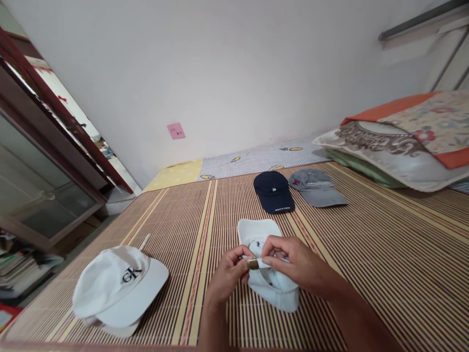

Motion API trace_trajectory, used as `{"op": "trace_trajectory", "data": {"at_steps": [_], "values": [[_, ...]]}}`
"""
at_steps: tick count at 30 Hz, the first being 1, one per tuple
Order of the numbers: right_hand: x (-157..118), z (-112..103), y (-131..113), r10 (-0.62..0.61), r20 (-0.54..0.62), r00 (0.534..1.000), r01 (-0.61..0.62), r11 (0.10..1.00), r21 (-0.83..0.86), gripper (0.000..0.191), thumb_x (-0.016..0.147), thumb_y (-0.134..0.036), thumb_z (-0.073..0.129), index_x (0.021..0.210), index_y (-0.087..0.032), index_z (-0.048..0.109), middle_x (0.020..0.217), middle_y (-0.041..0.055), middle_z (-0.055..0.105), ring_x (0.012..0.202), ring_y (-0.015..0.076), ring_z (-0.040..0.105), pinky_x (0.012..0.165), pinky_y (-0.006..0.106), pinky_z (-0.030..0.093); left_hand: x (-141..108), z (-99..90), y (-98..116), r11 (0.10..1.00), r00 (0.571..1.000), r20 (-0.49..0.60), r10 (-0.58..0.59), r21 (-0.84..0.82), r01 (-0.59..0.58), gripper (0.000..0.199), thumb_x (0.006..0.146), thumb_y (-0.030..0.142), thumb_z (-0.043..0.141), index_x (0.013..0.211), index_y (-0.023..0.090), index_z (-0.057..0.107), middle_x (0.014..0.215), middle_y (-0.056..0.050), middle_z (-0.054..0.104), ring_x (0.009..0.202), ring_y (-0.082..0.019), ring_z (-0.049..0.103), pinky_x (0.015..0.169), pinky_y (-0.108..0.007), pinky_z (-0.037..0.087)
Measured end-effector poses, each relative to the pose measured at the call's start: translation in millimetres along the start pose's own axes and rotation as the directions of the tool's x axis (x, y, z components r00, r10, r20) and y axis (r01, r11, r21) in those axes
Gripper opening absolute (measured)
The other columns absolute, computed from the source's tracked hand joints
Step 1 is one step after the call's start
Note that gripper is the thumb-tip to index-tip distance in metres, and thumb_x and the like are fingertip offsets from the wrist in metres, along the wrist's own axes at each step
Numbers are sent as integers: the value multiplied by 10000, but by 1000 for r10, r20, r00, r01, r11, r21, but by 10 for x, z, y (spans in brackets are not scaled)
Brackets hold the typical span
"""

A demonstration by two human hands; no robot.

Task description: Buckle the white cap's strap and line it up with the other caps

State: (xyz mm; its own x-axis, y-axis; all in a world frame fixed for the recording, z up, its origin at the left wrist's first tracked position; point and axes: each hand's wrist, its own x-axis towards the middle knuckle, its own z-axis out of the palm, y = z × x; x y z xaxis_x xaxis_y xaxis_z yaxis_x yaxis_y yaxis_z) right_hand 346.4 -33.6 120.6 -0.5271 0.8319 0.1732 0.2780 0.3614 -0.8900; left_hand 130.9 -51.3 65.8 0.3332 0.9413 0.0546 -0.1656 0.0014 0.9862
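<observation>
1. While both hands cover part of it, the pale cap [273, 296] is front and centre on the striped mat [183, 234], brim away from the person.
2. Left hand [229, 275]: thumb and fingers pinched on the brass buckle [253, 264].
3. Right hand [298, 261]: thumb and fingers closed on the strap [263, 263] beside it. Strap end probably under those fingers; can't confirm.
4. White cap [106, 278] well apart, left. Pale piece under its brim hard to identify.
5. Navy cap [271, 188], grey cap [315, 186] beyond; small lettering unreadable.
6. Floral cushion [428, 129] cut off at right edge. Pink note [176, 131]: writing illegible.
</observation>
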Motion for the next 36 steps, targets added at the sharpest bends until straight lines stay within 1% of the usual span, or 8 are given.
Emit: {"op": "trace_trajectory", "data": {"at_steps": [5, 11, 15, 19, 28, 30, 33, 36], "values": [[1, 13, 16, 2, -8, 1000, -2, 1000, -31, 89, 894, -218, 629, 811, -211, 660, 716, -44, 614, 661, 132, 512, 645, 279, 346, 18, 13, 6, 1000, 1000, -5, -3, -27, 3, 398, 875, 533, 745, 810, 169, 598, 594, 80, 455, 484, -55, 336, 495, -221, 230], [10, 16, 18, -9, 18, 1000, 8, 1000, 12, 87, 889, -208, 624, 809, -207, 657, 713, -51, 602, 654, 124, 496, 644, 277, 340, 3, 19, 7, 999, 1000, 17, -5, -40, 6, 372, 908, 513, 715, 836, 164, 610, 619, 69, 483, 497, -56, 373, 515, -220, 265], [12, 18, 41, -9, 34, 999, 8, 999, 35, 86, 871, -181, 621, 795, -205, 654, 703, -54, 593, 652, 120, 490, 636, 272, 337, -3, 33, 24, 999, 1000, 5, -13, -42, 13, 392, 876, 527, 744, 808, 169, 599, 621, 73, 466, 498, -54, 332, 493, -218, 237], [18, 24, 55, -26, 29, 999, 26, 999, 27, 90, 886, -205, 622, 804, -205, 659, 720, -48, 600, 669, 123, 490, 637, 273, 335, -2, 43, 38, 1000, 1000, -24, -2, -15, 2, 394, 876, 533, 738, 801, 178, 585, 610, 81, 432, 508, -60, 303, 481, -219, 215], [16, 19, 49, -38, 43, 998, 36, 998, 48, 89, 870, -185, 609, 802, -204, 664, 696, -55, 580, 650, 115, 480, 654, 275, 345, 6, 37, 37, 1000, 1000, -11, -23, 19, 23, 402, 866, 542, 742, 791, 182, 579, 613, 87, 395, 512, -63, 269, 475, -224, 191], [14, 23, 42, -32, 33, 999, 30, 998, 48, 91, 872, -192, 610, 797, -205, 661, 706, -50, 592, 669, 121, 500, 658, 276, 351, 23, 55, 23, 1000, 999, -36, -1, 2, 1, 405, 861, 545, 747, 796, 183, 579, 612, 89, 396, 513, -62, 260, 477, -224, 188], [20, 42, 29, -5, -21, 1000, 7, 997, 83, 81, 881, -218, 614, 814, -207, 658, 732, -36, 617, 705, 138, 542, 665, 278, 371, 40, 86, 16, 999, 997, -76, 28, -13, -30, 397, 869, 542, 741, 808, 186, 578, 619, 89, 402, 513, -61, 252, 474, -224, 184], [32, 71, 20, 12, -52, 999, -6, 994, 109, 73, 890, -232, 621, 831, -208, 657, 750, -25, 633, 719, 145, 566, 659, 274, 388, 35, 100, 37, 1000, 998, -58, 24, 12, -23, 386, 885, 537, 725, 814, 189, 574, 630, 86, 412, 510, -59, 262, 473, -226, 189]]}}
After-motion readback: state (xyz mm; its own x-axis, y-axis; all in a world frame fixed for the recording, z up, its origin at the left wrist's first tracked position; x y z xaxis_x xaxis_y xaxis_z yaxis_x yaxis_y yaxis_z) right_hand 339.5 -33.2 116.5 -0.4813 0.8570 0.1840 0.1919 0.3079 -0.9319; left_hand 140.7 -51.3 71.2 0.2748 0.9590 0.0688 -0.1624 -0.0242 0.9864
